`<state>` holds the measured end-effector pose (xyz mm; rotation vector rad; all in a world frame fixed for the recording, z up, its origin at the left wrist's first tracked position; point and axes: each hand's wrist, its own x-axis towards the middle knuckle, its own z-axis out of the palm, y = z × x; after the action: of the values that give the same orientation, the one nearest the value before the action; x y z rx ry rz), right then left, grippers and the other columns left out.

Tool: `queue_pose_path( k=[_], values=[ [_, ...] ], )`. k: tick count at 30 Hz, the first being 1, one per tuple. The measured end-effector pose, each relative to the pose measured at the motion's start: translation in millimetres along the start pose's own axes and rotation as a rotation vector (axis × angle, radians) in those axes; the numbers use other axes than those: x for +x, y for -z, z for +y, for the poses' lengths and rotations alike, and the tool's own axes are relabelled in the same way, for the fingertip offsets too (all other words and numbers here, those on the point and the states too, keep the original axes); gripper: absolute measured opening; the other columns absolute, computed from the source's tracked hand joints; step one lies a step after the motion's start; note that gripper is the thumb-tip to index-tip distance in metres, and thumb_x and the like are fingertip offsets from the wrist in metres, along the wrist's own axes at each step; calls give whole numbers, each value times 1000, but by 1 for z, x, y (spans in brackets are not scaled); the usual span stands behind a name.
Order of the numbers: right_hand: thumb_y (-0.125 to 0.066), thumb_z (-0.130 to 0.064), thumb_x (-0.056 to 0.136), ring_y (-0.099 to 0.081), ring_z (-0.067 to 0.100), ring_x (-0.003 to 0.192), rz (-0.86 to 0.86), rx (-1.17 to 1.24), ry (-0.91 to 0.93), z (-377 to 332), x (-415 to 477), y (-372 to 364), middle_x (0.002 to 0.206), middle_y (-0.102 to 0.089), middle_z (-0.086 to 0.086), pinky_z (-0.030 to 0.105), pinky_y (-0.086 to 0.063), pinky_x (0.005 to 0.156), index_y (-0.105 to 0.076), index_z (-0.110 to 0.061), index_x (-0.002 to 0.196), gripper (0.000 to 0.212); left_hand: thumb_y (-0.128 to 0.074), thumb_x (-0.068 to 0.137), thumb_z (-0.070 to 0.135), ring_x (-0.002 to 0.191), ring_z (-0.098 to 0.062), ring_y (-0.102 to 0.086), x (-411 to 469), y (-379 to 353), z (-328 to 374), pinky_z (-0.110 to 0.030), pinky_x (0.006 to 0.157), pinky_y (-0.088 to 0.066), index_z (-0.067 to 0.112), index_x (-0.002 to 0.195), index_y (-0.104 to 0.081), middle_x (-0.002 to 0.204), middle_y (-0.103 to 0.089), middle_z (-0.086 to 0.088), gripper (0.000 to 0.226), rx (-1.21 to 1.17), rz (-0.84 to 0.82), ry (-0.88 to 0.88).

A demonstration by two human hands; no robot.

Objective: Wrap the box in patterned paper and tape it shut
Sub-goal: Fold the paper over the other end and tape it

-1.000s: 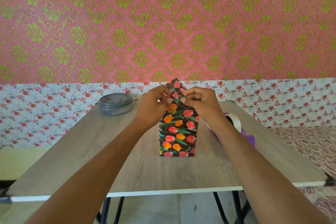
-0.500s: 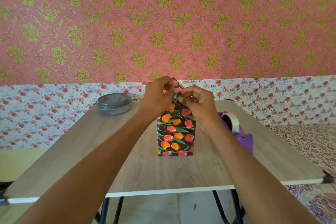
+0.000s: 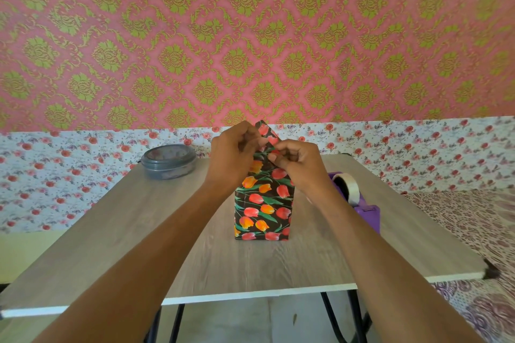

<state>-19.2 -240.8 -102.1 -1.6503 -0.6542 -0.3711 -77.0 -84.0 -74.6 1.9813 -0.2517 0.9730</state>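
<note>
A box (image 3: pixel 263 209) wrapped in black paper printed with red and orange tulips stands upright in the middle of the wooden table (image 3: pixel 145 234). At its top a pointed paper flap (image 3: pixel 267 131) sticks up. My left hand (image 3: pixel 232 156) pinches the paper at the flap's left side. My right hand (image 3: pixel 296 163) pinches the folded paper just to the right of it, fingers curled. Both hands hide the box's top end. A purple tape dispenser (image 3: pixel 358 200) with a white roll sits to the right of the box, behind my right forearm.
A grey round lidded container (image 3: pixel 168 160) sits at the table's far left corner. The wall stands close behind the table. A patterned bedspread (image 3: pixel 479 231) lies to the right. The table's front edge runs beneath my forearms.
Both hands stayed at the box's top and shifted slightly, working the paper fold. The view tilted a little; the box did not move on the table.
</note>
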Motion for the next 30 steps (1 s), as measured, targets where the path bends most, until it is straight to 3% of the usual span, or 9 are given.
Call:
queue_pose_path(
  k=[3,7,11,16,20,24,27,30],
  values=[
    [-76,-2,88,-68,20,80,-1,0,9,1,0,-1,89,-73,18,37,-58,77,-76,-2,101,13,-80,87,25,60,-10,-68,-3,8,3,-27,57,-58,14,93,-64,68,-71,3,20,1,-74,56],
    [-75,-7,90,-66,16,75,-3,-3,15,0,-1,-7,83,-72,12,30,-54,73,-78,-7,96,6,-79,88,17,60,-22,-71,-6,13,-2,-50,60,-61,19,91,-59,69,-72,-3,21,-22,-98,98],
    [-69,-9,95,-55,10,71,-27,-31,-13,-3,0,-11,76,-62,5,28,-45,72,-74,-5,92,7,-75,92,22,61,-36,-64,-6,12,-8,-56,57,-55,26,93,-43,68,-63,-12,32,-21,-95,58],
    [-63,-13,99,-47,13,73,-67,-81,-30,-7,3,-11,78,-51,9,31,-39,70,-59,-1,90,16,-79,87,15,71,-21,-61,-4,21,-12,-39,67,-54,23,89,-49,76,-60,-1,32,82,-195,18],
    [-67,-7,96,-55,15,70,13,-21,-37,-5,0,-13,75,-62,17,32,-44,73,-64,-4,85,12,-71,90,0,61,-8,-66,-3,22,-12,-28,62,-53,17,84,-53,71,-64,0,26,46,-168,19],
    [-70,-6,94,-55,14,64,68,7,-39,-3,0,-15,68,-63,13,33,-47,72,-66,-7,81,13,-71,91,6,67,-10,-67,-8,16,-13,-36,68,-56,20,85,-61,71,-67,3,19,33,-94,35],
    [-73,-6,91,-62,24,66,98,16,-38,-3,0,-16,71,-68,17,39,-53,75,-67,-11,79,14,-68,94,10,69,-14,-66,-12,15,-16,-41,70,-57,24,88,-61,71,-67,2,17,63,-86,-28],
    [-75,-6,90,-69,28,74,95,81,-52,-8,-2,-15,73,-71,14,39,-55,78,-60,-14,94,17,-72,92,13,71,-10,-65,-12,18,-18,-38,70,-58,24,91,-61,74,-67,6,15,84,-118,-61]
  ],
)
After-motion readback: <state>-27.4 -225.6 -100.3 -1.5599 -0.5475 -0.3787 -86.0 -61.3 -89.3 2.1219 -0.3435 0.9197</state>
